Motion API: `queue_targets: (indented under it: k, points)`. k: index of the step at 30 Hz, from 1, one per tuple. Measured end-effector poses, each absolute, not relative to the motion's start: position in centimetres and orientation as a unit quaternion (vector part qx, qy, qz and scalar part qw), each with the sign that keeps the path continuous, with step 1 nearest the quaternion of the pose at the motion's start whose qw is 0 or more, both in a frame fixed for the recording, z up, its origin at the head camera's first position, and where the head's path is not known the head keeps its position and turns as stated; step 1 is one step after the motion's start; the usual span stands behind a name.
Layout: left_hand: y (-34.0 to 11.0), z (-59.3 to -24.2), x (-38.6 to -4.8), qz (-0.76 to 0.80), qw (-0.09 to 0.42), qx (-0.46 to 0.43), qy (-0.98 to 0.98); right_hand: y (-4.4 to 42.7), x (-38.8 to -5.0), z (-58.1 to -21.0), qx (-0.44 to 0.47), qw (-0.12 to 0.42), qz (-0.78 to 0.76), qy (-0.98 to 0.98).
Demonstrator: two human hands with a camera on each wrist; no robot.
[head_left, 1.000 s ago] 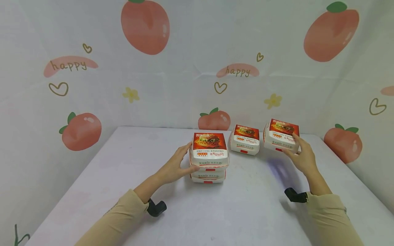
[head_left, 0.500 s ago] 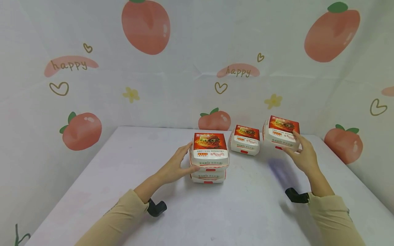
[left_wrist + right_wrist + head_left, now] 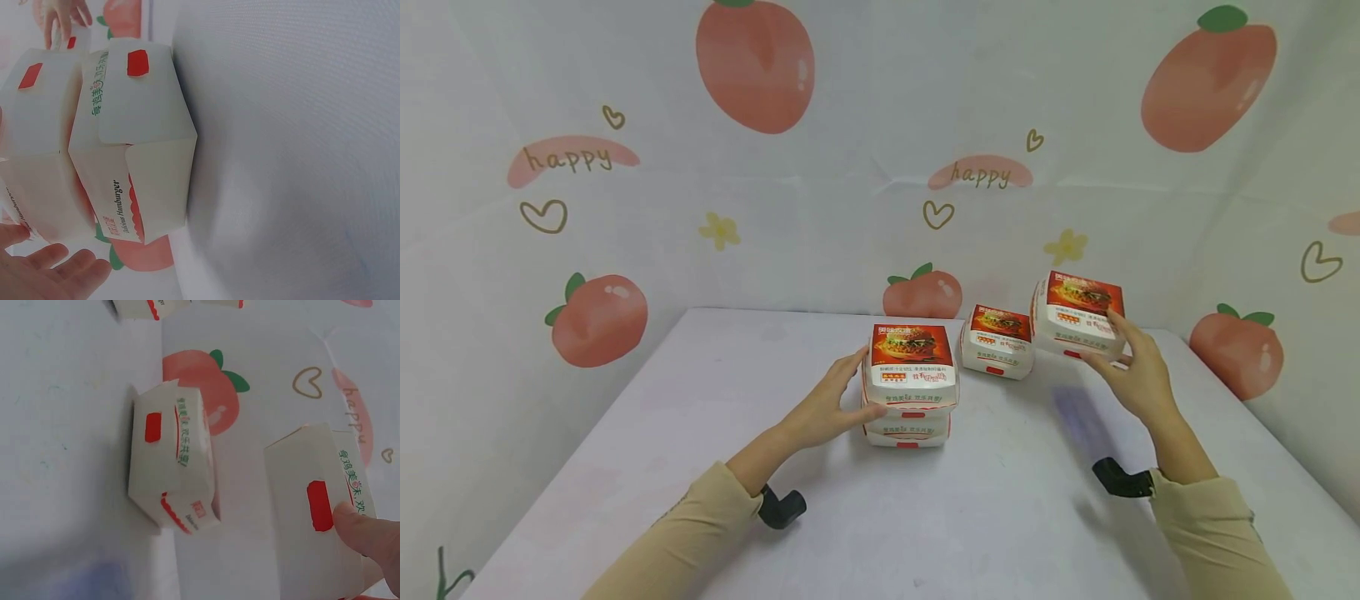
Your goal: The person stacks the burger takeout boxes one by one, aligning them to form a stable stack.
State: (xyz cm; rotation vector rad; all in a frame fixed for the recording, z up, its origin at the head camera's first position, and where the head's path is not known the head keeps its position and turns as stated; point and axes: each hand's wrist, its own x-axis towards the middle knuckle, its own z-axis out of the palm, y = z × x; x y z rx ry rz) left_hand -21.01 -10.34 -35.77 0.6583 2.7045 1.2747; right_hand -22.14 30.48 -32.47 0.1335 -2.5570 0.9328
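Observation:
Two burger boxes stand stacked near the middle of the table, the upper box (image 3: 912, 371) on the lower box (image 3: 907, 427). My left hand (image 3: 823, 408) holds the upper box by its left side, thumb at the front; in the left wrist view the fingers (image 3: 62, 269) lie along that box (image 3: 40, 112), above the lower one (image 3: 137, 100). My right hand (image 3: 1138, 379) grips another burger box (image 3: 1077, 315) between thumb and fingers, raised off the table. In the right wrist view the thumb (image 3: 365, 534) presses on its front. A fourth box (image 3: 997, 342) rests on the table between them.
A white table (image 3: 985, 517) reaches back to a printed cloth backdrop (image 3: 850, 125) with fruit and hearts. Black wrist mounts stick out at the left cuff (image 3: 782, 508) and the right cuff (image 3: 1122, 477).
The box in my right hand has risen and shifted slightly left, closer to the fourth box. My left hand and the stack have stayed in place.

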Motion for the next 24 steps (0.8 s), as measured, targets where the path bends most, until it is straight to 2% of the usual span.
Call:
queue_targets:
  k: [24]
  points:
    - [-10.4,-35.9,-21.0,0.414,0.035,0.216,0.883,28.4,-21.1,-30.5,0.077,0.219,0.339,-0.912]
